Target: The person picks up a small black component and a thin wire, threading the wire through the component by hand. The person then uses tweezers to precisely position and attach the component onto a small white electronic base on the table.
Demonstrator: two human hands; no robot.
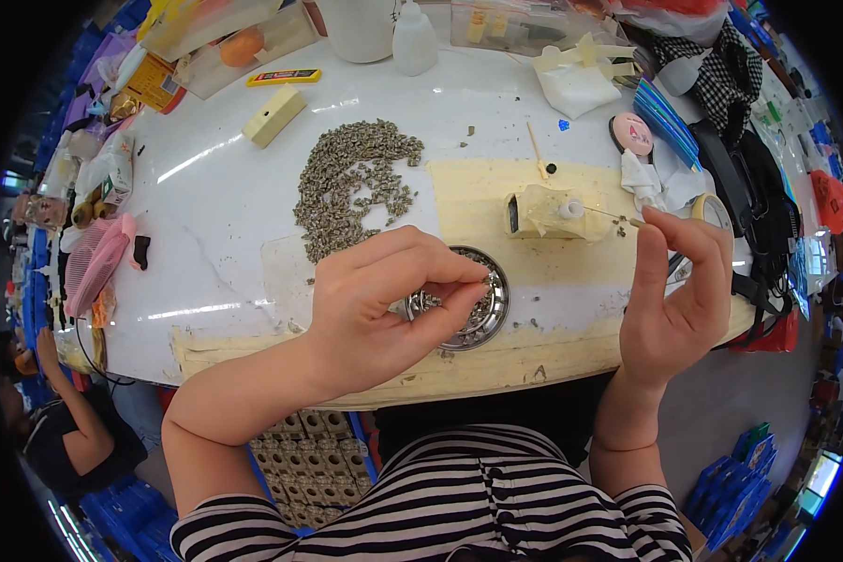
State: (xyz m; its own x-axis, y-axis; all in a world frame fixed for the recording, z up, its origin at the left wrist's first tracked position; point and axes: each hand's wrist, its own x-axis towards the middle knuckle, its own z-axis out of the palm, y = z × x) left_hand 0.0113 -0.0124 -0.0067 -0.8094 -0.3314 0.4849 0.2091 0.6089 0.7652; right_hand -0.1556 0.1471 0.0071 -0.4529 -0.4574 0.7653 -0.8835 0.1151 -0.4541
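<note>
My left hand [370, 300] is over a round metal dish [505, 309] of small metal parts, thumb and forefinger pinched together. Whatever lies between those fingertips is too small to name. In my right hand [679, 304], thumb and forefinger grip a thin needle-like tool [609, 214]. Its far end meets a small white nozzle [571, 209] on a block wrapped in cream tape [539, 214]. Beyond my left hand, a large heap of small metal parts [356, 178] spreads over the white table.
Cream tape [478, 192] covers part of the table. A cream block [274, 116], a yellow box cutter [285, 77] and a white squeeze bottle [415, 42] lie or stand farther back. Pink mesh [100, 262] is at left, a black bag [745, 187] at right. Another person [80, 436] sits lower left.
</note>
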